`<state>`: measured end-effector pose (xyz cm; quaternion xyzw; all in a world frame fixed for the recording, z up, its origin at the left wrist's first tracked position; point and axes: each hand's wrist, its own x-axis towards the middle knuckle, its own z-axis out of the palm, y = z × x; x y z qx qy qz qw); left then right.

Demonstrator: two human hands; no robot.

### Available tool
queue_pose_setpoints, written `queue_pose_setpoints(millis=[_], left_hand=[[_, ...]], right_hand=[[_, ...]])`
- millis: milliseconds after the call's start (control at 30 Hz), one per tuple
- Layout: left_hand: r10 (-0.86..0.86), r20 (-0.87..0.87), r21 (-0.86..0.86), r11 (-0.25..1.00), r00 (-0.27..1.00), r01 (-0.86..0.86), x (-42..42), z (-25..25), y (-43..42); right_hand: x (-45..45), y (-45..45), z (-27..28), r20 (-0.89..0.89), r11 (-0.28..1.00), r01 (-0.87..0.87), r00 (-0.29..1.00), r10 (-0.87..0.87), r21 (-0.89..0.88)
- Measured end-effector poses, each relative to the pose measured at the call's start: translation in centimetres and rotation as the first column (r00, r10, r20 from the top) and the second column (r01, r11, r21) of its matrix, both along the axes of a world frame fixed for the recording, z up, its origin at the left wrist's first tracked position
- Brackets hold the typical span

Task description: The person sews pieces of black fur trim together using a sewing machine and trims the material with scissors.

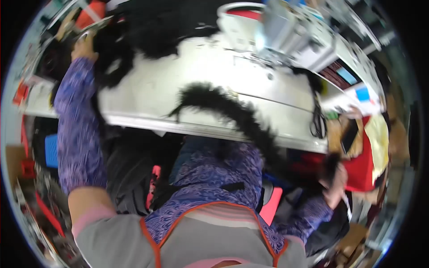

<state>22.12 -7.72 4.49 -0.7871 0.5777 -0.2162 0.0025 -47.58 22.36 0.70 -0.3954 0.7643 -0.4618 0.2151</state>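
Observation:
A long strip of black fur (219,105) arches over the front edge of the white worktable and trails down to the right. Its far end, blurred by motion, reaches my right hand (336,185), which is closed on it low at the right, beside the table. My left hand (85,48) is stretched out to the back left corner, next to a dark furry heap (114,49). Its fingers are too small and smeared to show whether they hold anything.
A white sewing machine (297,31) stands at the back right of the white table (152,85). More black fur (156,27) covers the table's back. Right of the table, a dark phone-like object (350,136) lies near red cloth (362,172) and yellow cloth (379,143).

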Motion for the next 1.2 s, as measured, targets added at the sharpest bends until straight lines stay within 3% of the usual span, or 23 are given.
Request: queue_pose_setpoints(millis=[33, 67, 100, 133, 167, 200, 267, 333, 367, 400, 433, 467, 567, 600, 633, 667, 733, 800, 867, 1000, 1100, 1167, 1200], left_hand=[[-0.332, 0.136, -0.158, 0.923, 0.933, 0.352, -1.6, -0.9, 0.8], [-0.637, -0.214, -0.223, 0.77, 0.741, 0.598, -7.9, -0.1, 3.9], [-0.698, -0.537, -0.261, 0.672, 0.473, 0.693, -14.4, 0.1, 7.7], [-0.648, -0.679, -0.168, 0.593, 0.343, 0.787, -16.9, -4.0, 10.4], [-0.425, -0.89, -0.146, 0.609, 0.166, 0.78, -23.1, -3.4, 14.9], [-0.535, -0.84, -0.22, 0.488, 0.09, 0.845, -26.8, -4.2, 17.3], [-0.399, -0.904, -0.333, 0.439, -0.152, 0.835, -30.5, -6.6, 19.5], [-0.194, -0.941, -0.337, 0.566, -0.275, 0.752, -31.9, -6.4, 20.6], [-0.305, -0.894, -0.446, 0.553, -0.327, 0.704, -32.3, -6.9, 20.5], [-0.306, -0.876, -0.48, 0.642, -0.374, 0.599, -32.8, -7.4, 20.8], [-0.234, -0.919, -0.379, 0.744, -0.317, 0.55, -32.2, -6.5, 20.8], [-0.31, -0.878, -0.448, 0.802, -0.366, 0.396, -31.7, -6.3, 19.9], [-0.213, -0.513, -0.385, 0.923, -0.832, 0.0, -26.4, -3.1, 15.4], [-0.132, -0.517, -0.557, 0.803, -0.846, 0.215, -22.6, -2.7, 13.0], [-0.121, -0.532, -0.607, 0.744, -0.838, 0.278, -17.8, -2.5, 10.3], [-0.449, -0.643, -0.505, 0.857, -0.621, -0.097, -19.1, -0.1, 11.3], [-0.502, -0.728, -0.431, 0.865, -0.467, -0.258, -17.7, 3.1, 11.0], [-0.547, -0.703, -0.561, 0.819, -0.454, -0.119, -16.2, 4.4, 11.2], [-0.594, -0.745, -0.52, 0.802, -0.304, -0.293, -17.8, 6.2, 12.5], [-0.614, -0.695, -0.66, 0.751, -0.374, -0.006, -10.1, 7.1, 12.4], [-0.68, -0.677, -0.685, 0.722, -0.28, -0.096, -9.7, 6.9, 13.8], [-0.721, -0.693, -0.672, 0.655, -0.019, -0.345, -11.0, 6.5, 15.8], [-0.722, -0.691, -0.674, 0.653, -0.017, -0.346, -8.8, 6.4, 15.5]], right_hand=[[2.1, -0.8, -1.7, 0.179, 0.992, -0.127, 0.976, 0.122, 0.018], [4.3, -1.5, -3.3, 0.354, 0.97, -0.241, 0.91, 0.214, 0.034], [9.7, -3.1, -0.7, 0.553, 0.94, -0.34, 0.788, 0.272, 0.021], [12.6, -4.6, -0.4, 0.689, 0.871, -0.476, 0.673, 0.271, 0.122], [14.3, -6.1, -0.9, 0.68, 0.725, -0.667, 0.613, 0.401, 0.173], [16.5, -7.1, -0.9, 0.659, 0.632, -0.758, 0.558, 0.504, 0.159], [19.3, -8.1, -1.6, 0.686, 0.54, -0.842, 0.392, 0.614, -0.003], [20.2, -8.1, -3.5, 0.713, 0.512, -0.835, 0.234, 0.661, -0.201], [20.3, -7.9, -3.2, 0.676, 0.51, -0.819, 0.221, 0.703, -0.262], [20.3, -7.7, -3.1, 0.635, 0.507, -0.797, 0.212, 0.743, -0.327], [20.2, -7.4, -3.6, 0.587, 0.482, -0.802, 0.211, 0.782, -0.353], [19.7, -7.0, -3.9, 0.565, 0.447, -0.81, 0.18, 0.805, -0.379], [17.8, -5.4, -5.1, 0.492, 0.405, -0.782, 0.146, 0.858, -0.474], [17.0, -4.7, -5.7, 0.515, 0.396, -0.814, 0.142, 0.845, -0.424], [16.1, -4.1, -6.3, 0.539, 0.382, -0.845, 0.137, 0.831, -0.374], [15.2, -3.3, -6.9, 0.499, 0.377, -0.823, 0.135, 0.856, -0.426], [13.0, -1.9, -8.0, 0.489, 0.399, -0.854, 0.205, 0.848, -0.335], [10.8, -0.7, -9.2, 0.417, 0.381, -0.875, 0.239, 0.877, -0.3], [8.4, 0.8, -9.6, 0.337, 0.354, -0.901, 0.262, 0.904, -0.251], [3.4, 4.4, -9.1, 0.543, 0.526, -0.838, 0.377, 0.751, -0.146], [1.0, 6.6, -11.0, 0.544, 0.592, -0.796, 0.442, 0.713, -0.128], [0.1, 7.6, -11.5, 0.558, 0.599, -0.798, 0.465, 0.687, -0.072], [-0.3, 8.0, -11.6, 0.563, 0.602, -0.799, 0.493, 0.663, -0.008]])
